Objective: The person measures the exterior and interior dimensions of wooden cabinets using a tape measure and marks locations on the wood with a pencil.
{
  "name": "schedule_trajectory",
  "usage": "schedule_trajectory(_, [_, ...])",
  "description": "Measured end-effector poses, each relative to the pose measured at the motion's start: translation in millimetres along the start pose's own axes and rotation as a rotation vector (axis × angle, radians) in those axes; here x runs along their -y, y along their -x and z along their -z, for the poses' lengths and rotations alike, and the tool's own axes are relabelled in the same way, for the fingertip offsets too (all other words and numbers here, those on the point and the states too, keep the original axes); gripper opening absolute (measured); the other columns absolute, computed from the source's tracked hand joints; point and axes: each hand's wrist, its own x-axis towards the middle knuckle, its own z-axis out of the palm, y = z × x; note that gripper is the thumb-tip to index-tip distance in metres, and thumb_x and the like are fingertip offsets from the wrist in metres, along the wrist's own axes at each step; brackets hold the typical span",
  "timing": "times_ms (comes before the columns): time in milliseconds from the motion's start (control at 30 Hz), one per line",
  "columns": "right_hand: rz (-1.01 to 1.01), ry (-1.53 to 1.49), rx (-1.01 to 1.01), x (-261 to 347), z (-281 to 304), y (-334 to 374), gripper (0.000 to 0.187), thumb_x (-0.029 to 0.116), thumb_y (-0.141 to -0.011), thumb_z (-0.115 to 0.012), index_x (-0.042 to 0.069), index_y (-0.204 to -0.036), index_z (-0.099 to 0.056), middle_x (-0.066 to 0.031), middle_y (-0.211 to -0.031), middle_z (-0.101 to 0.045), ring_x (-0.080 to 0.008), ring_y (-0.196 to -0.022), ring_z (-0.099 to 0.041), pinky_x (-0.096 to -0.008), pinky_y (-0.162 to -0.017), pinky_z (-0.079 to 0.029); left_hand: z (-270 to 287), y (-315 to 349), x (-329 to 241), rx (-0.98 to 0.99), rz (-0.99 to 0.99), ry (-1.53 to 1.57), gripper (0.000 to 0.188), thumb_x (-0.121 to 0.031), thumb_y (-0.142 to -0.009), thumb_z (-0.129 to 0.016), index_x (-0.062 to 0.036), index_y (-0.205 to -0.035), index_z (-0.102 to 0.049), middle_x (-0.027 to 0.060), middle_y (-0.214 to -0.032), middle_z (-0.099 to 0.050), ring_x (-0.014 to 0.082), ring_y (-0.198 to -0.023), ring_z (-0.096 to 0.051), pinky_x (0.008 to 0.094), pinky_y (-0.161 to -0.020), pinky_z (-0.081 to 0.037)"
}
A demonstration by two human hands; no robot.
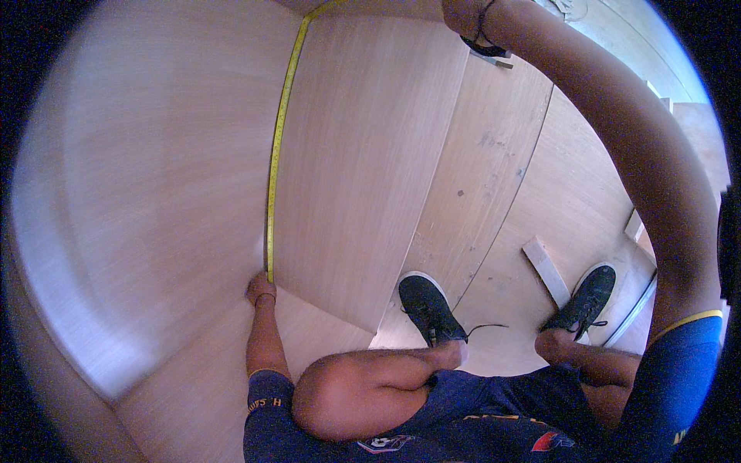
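A yellow tape measure (275, 147) with fine dark markings runs from eleven o'clock toward centre across pale, light-brown plywood sheets (363, 154) with faint straight grain. At five o'clock, two black shoes (429, 306) have white sole edges. The sleeves (670, 386) and shorts are navy, the cuffs trimmed with yellow bands.

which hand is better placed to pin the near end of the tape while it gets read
Left. The left hand already sits at the near end of the yellow measuring tape on the plywood panel. The right hand is stretched to the far end, probably by the tape case.
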Motion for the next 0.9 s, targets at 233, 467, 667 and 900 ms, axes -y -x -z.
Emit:
schedule_trajectory(233, [0.037, 0.033, 0.030, -1.1, -16.3, -7.8, 0.016, 0.015, -0.071, -0.056, 0.008, -0.078, -0.069, -0.0122, -0.082, -0.066, -0.0256, -0.081, -0.065, -0.0334, -0.068, -0.052, 2.5, -1.0, -1.7, 0.026, -0.002, -0.019, 0.026, -0.030, -0.089, -0.042, -0.0138, -0.095, -0.062, 0.0113, -0.096, -0.063, 0.0300, -0.091, -0.060, 0.0421, -0.077, -0.048])
schedule_trajectory(467, [0.196, 0.129, 0.095, -1.5, -55.5, -21.4, 0.016, 0.013, -0.069, -0.056, 0.008, -0.076, -0.069, -0.0123, -0.079, -0.066, -0.0264, -0.080, -0.065, -0.0329, -0.067, -0.052, 9.4, 4.3, -3.1, 0.006, -0.024, -0.042, 0.029, -0.031, -0.089, -0.041, -0.0118, -0.094, -0.063, 0.0116, -0.097, -0.063, 0.0295, -0.091, -0.060, 0.0418, -0.077, -0.048])
schedule_trajectory(667, [0.330, 0.000, 0.108, 24.0, -95.5, 0.7, 0.017, 0.012, -0.067, -0.057, 0.006, -0.077, -0.069, -0.0138, -0.081, -0.065, -0.0280, -0.080, -0.064, -0.0334, -0.069, -0.052, 13.2, 7.8, -4.3, 0.002, 0.000, 0.012, 0.027, -0.029, -0.088, -0.044, -0.0125, -0.095, -0.063, 0.0120, -0.097, -0.063, 0.0295, -0.093, -0.059, 0.0412, -0.079, -0.048])
schedule_trajectory(900, [0.412, -0.226, 0.259, 67.9, -123.5, 21.2, 0.021, 0.014, -0.067, -0.056, 0.006, -0.082, -0.068, -0.0148, -0.088, -0.065, -0.0315, -0.082, -0.064, -0.0358, -0.071, -0.051, 22.1, 13.0, -7.2, 0.021, -0.007, 0.019, 0.021, -0.021, -0.083, -0.051, -0.0124, -0.097, -0.063, 0.0124, -0.098, -0.062, 0.0296, -0.094, -0.060, 0.0409, -0.080, -0.048])
